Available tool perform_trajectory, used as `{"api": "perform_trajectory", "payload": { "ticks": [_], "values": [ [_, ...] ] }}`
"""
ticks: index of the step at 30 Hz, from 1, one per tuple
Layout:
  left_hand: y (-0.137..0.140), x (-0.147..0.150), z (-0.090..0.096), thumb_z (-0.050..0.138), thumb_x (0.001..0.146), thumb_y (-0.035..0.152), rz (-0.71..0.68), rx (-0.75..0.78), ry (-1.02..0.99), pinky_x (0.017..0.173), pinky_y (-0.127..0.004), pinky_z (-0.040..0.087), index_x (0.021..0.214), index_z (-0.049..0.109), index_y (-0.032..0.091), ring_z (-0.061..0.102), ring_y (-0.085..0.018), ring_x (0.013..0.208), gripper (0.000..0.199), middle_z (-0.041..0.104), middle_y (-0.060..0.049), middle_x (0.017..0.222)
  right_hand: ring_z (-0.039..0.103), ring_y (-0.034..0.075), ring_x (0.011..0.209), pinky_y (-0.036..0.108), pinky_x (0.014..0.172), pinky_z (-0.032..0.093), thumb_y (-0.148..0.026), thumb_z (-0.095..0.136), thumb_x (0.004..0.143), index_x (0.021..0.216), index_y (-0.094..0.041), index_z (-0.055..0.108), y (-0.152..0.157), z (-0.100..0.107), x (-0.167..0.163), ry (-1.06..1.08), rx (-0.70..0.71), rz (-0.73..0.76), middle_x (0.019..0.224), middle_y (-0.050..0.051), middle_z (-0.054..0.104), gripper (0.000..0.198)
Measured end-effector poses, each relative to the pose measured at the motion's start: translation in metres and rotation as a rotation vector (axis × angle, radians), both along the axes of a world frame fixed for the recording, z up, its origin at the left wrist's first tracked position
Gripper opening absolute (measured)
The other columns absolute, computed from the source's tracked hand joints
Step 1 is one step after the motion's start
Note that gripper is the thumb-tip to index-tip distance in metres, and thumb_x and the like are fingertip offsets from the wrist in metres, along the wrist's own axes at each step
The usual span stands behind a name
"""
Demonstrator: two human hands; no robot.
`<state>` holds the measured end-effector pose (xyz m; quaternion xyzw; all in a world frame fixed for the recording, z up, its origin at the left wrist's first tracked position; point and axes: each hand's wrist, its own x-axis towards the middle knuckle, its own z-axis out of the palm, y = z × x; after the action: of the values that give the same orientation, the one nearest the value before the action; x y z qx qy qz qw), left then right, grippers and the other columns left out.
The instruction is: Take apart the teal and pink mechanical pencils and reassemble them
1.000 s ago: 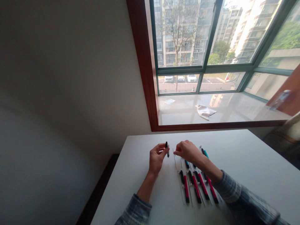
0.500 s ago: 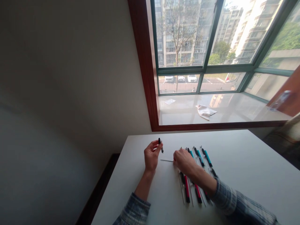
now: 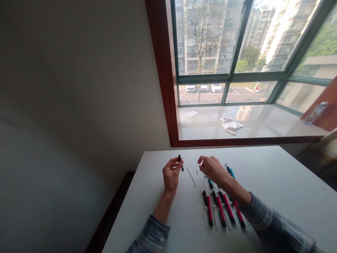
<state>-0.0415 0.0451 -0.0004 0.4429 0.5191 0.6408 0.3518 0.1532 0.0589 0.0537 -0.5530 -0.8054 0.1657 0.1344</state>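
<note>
- Closest to you are your plaid sleeves (image 3: 152, 233), both reaching in over the white table (image 3: 295, 196).
- Then the front row: four red barrels (image 3: 209, 210) with black ends, lying at a slant. Black pen parts (image 3: 204, 198) and thin pale rods (image 3: 204, 214) lie in among them, and your right forearm cuts across the far right of that row.
- Your left hand (image 3: 171, 177) is up left of the rows, pinching a short black pen piece (image 3: 179, 158) between thumb and fingers, held roughly upright.
- Just right of that hand there's a single thin white rod (image 3: 192, 176) lying tilted on the table, with a tiny grey bit (image 3: 197, 172) beside it.
- Your right hand (image 3: 211, 168) hovers just right of the tiny bit, fingers curled, with a narrow gap at the fingertips.
- Under and past that hand is the back row with teal barrels (image 3: 232, 173), partly blocked by your hand and arm, so can't count them for you.
- Beyond the table: a crumpled white cloth (image 3: 231, 125) on the glossy windowsill (image 3: 202, 130).
- Farthest out, through the window, parked white cars (image 3: 216, 87) and a thin tree (image 3: 199, 52).
</note>
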Motion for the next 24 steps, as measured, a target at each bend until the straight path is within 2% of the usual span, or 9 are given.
{"api": "perform_trajectory", "payload": {
  "ticks": [3,6,9,11,15,17,20,22,24],
  "values": [
    [0.0,0.0,-0.001,0.082,0.075,0.041,0.003,-0.005,0.024,0.076,-0.033,0.056,0.097,0.078,0.018,0.069,-0.021,0.085,0.032,0.077,-0.008,0.099,0.073,0.022,0.078,0.028,0.069,0.049,-0.028,0.061,0.097,0.096,-0.016,0.077,-0.006,-0.007,-0.01,-0.059,-0.045,0.012,0.086,0.012,0.078,0.02],
    [0.0,-0.001,-0.002,0.082,0.075,0.041,0.009,-0.005,0.021,0.075,-0.032,0.055,0.097,0.077,0.018,0.068,-0.02,0.085,0.032,0.077,-0.007,0.098,0.073,0.026,0.082,0.031,0.071,0.051,-0.034,0.067,0.095,0.096,-0.013,0.078,-0.017,-0.017,-0.027,-0.118,-0.056,0.03,0.089,0.016,0.078,0.023],
    [0.0,0.0,-0.002,0.082,0.075,0.039,0.01,0.004,0.012,0.076,-0.031,0.055,0.098,0.077,0.018,0.068,-0.02,0.085,0.032,0.077,-0.007,0.099,0.071,0.029,0.093,0.033,0.079,0.052,-0.02,0.067,0.093,0.095,-0.009,0.077,-0.027,-0.024,-0.039,-0.19,-0.006,0.09,0.095,0.018,0.077,0.015],
    [0.0,0.001,-0.001,0.083,0.075,0.039,0.015,0.01,0.007,0.076,-0.031,0.054,0.097,0.077,0.018,0.068,-0.02,0.085,0.032,0.077,-0.007,0.099,0.069,0.029,0.094,0.033,0.079,0.052,-0.011,0.059,0.095,0.094,-0.009,0.076,-0.03,-0.026,-0.043,-0.216,0.016,0.117,0.094,0.018,0.076,0.017],
    [0.001,-0.001,0.001,0.083,0.074,0.039,0.03,0.018,-0.008,0.076,-0.031,0.054,0.097,0.077,0.018,0.068,-0.02,0.085,0.032,0.077,-0.007,0.097,0.067,0.031,0.097,0.034,0.076,0.052,-0.005,0.053,0.094,0.094,-0.008,0.075,-0.031,-0.027,-0.042,-0.185,-0.002,0.102,0.096,0.02,0.075,0.021],
    [0.002,-0.004,0.0,0.083,0.074,0.04,0.046,0.018,-0.019,0.077,-0.031,0.054,0.098,0.076,0.018,0.068,-0.02,0.084,0.033,0.077,-0.008,0.097,0.069,0.029,0.091,0.034,0.074,0.051,-0.005,0.052,0.094,0.095,-0.007,0.074,-0.029,-0.025,-0.037,-0.163,-0.027,0.097,0.093,0.02,0.075,0.022],
    [0.003,-0.009,0.0,0.083,0.074,0.04,0.065,0.006,-0.027,0.076,-0.032,0.054,0.099,0.076,0.017,0.068,-0.02,0.083,0.035,0.077,-0.008,0.098,0.07,0.021,0.077,0.028,0.067,0.05,-0.013,0.054,0.098,0.103,-0.013,0.072,-0.018,-0.016,-0.022,-0.044,-0.084,0.147,0.087,0.012,0.076,0.019],
    [0.002,-0.009,-0.001,0.083,0.074,0.04,0.051,-0.002,-0.018,0.075,-0.032,0.054,0.098,0.077,0.017,0.068,-0.02,0.083,0.034,0.076,-0.008,0.097,0.07,0.018,0.078,0.026,0.068,0.05,-0.02,0.059,0.097,0.114,-0.017,0.069,-0.007,-0.008,-0.01,0.158,-0.131,0.17,0.089,0.008,0.077,0.02],
    [0.0,-0.006,0.0,0.082,0.074,0.04,0.006,-0.008,0.01,0.073,-0.031,0.054,0.097,0.077,0.018,0.067,-0.02,0.083,0.032,0.076,-0.008,0.097,0.07,0.018,0.079,0.028,0.072,0.052,-0.023,0.06,0.096,0.12,-0.019,0.068,0.004,0.001,0.002,0.342,-0.11,0.154,0.091,0.005,0.077,0.026]
  ]
}}
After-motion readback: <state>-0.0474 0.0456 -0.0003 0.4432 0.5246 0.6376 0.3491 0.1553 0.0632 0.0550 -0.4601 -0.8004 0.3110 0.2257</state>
